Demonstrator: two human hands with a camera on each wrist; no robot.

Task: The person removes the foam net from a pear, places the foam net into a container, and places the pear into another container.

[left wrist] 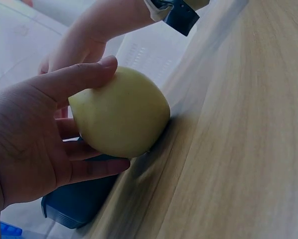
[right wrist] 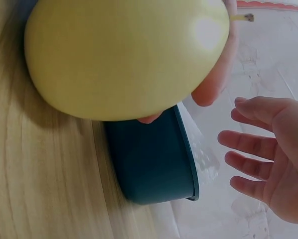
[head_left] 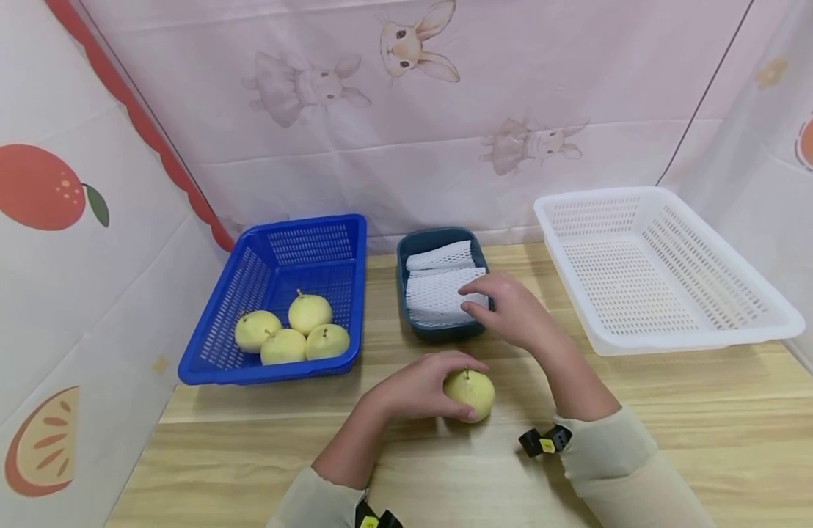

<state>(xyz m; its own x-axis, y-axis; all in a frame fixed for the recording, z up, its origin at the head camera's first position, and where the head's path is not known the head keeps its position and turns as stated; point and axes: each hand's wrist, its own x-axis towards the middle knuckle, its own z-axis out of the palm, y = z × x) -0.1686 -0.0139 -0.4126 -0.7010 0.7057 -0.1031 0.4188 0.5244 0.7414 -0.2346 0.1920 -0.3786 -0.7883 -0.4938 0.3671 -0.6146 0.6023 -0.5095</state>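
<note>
My left hand (head_left: 416, 385) grips a round yellow-green pear (head_left: 474, 394) by its side, thumb and fingers spread around it, stem upward. In the left wrist view the pear's underside (left wrist: 124, 114) is close over the wooden tabletop. Over the right edge of a dark teal box (head_left: 446, 335) hovers my right hand (head_left: 515, 315), its fingers slightly bent with nothing between them. White foam net sleeves (head_left: 439, 293) lie inside that box, just under those fingertips. The right wrist view shows the right hand (right wrist: 283, 154) apart from the box wall (right wrist: 156, 169).
At the left, a blue basket (head_left: 268, 376) holds several pears (head_left: 284, 346) near its front. A white basket (head_left: 704, 339) stands at the right. Behind everything hangs a pink and white cloth (head_left: 446, 183) with rabbit prints. The table (head_left: 248, 455) has a pale wood grain.
</note>
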